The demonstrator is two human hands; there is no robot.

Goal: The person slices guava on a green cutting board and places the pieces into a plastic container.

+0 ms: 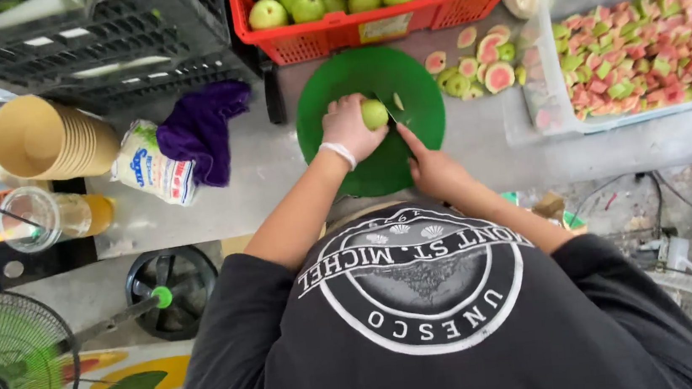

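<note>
Green guava (375, 114) sits clenched in left hand (348, 127) on the round board (416, 86); right hand (437, 169) apparently grips a knife (390, 112).

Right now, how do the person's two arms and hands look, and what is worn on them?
Both forearms are bare. The upper arms are covered by the short sleeves of a black T-shirt that has a round white print. The left hand is bare, with a thin white band around its wrist. The right hand is bare too, with no glove, ring or watch visible.
</note>
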